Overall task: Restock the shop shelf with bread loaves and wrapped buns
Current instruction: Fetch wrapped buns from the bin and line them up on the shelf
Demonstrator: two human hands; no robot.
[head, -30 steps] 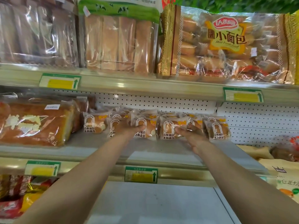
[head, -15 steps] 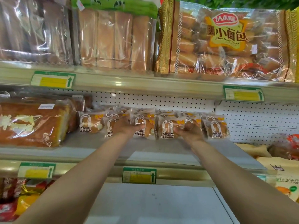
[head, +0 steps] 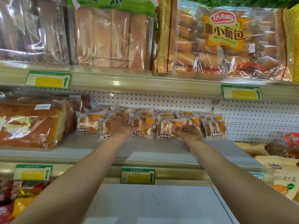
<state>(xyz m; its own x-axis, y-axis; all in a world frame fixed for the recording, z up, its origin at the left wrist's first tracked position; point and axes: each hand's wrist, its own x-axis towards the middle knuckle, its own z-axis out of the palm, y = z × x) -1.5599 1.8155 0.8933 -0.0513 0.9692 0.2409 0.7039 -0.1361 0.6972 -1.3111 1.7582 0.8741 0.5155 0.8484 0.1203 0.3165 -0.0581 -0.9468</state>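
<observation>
Bare white lower shelf (head: 153, 206) nearest the camera, then the price rail with a green-and-yellow tag (head: 137, 176). Both forearms reach up and forward over the rail onto the middle shelf (head: 145, 147).

Left hand (head: 123, 126) sits on the row of wrapped buns (head: 163, 125), fingers curled round the edge of the bun pack (head: 143, 127) just right of it; another pack shows under its wrist. Right hand (head: 188, 130) pinches the right edge of the next pack (head: 166, 128), fingertips bent on the wrapper. The two held packs touch side by side, standing on edge, labels facing out; the row's long axis runs left-right across the shelf. Each hand is on its own pack, neither nearer.

Likely step: squaring the front row. More packs crowd directly behind, so pushing back is limited. Big bread loaf (head: 30, 125) lies left, near the row's end pack. Free shelf to the right, before the pegboard back wall (head: 250, 117).

Farthest, upper shelf: sliced loaf bag (head: 111, 38), bag of mini French bread (head: 226, 41).
</observation>
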